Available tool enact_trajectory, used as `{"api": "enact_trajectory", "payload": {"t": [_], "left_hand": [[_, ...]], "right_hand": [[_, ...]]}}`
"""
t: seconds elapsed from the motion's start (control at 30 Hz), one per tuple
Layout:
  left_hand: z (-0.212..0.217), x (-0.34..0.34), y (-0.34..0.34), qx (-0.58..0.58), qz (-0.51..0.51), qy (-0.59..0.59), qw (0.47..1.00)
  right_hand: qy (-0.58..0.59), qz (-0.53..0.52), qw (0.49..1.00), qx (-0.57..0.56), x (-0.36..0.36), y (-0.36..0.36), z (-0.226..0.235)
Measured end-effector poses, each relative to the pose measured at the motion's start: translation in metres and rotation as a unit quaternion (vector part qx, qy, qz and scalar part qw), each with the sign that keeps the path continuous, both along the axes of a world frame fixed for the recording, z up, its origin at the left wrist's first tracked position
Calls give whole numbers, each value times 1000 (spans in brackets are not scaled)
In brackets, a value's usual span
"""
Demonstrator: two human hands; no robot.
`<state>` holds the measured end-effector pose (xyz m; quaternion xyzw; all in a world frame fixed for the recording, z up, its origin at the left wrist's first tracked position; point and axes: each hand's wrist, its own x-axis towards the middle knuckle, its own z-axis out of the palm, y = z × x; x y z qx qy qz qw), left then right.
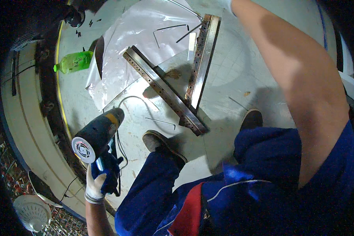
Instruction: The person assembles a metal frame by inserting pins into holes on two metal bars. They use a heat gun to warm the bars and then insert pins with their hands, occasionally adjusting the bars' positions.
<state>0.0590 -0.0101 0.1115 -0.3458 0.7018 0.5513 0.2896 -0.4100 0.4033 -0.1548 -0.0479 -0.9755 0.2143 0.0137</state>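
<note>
A blue-and-white work glove covers my left hand (99,181), whose fingers wrap round the handle of a black heat gun (98,131). The gun has an orange band near its nozzle, which points up and right, toward two metal rails. One steel rail (165,88) with a row of holes lies slantwise on the floor. Its near end meets a second, rust-stained rail (205,55), forming a V. My right arm stretches far forward; only a sliver of my gloved right hand (227,4) shows at the top edge, its fingers out of sight.
Clear plastic sheeting (126,35) lies under the far rail ends, with a hex key (172,27) on it. Another hex key (161,121) rests near my shoe (163,143). At left are a green bottle (74,62) and a yellow floor line (59,88). A cord trails below the gun.
</note>
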Motion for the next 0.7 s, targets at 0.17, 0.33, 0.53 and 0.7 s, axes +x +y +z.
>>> {"api": "enact_trajectory", "payload": {"t": [0.17,0.33,0.53,0.7], "left_hand": [[-1,56,-2,-62,103,94,988],[-5,50,15,-216,87,51,971],[-61,91,-34,-288,64,186,937],[-126,99,-106,-553,-76,220,800]], "right_hand": [[-4,-53,998,-31,12,23,16],[-44,-77,996,-29,-1,100,-7],[-13,-50,999,-17,11,99,14],[-60,-48,997,-24,52,43,62]]}}
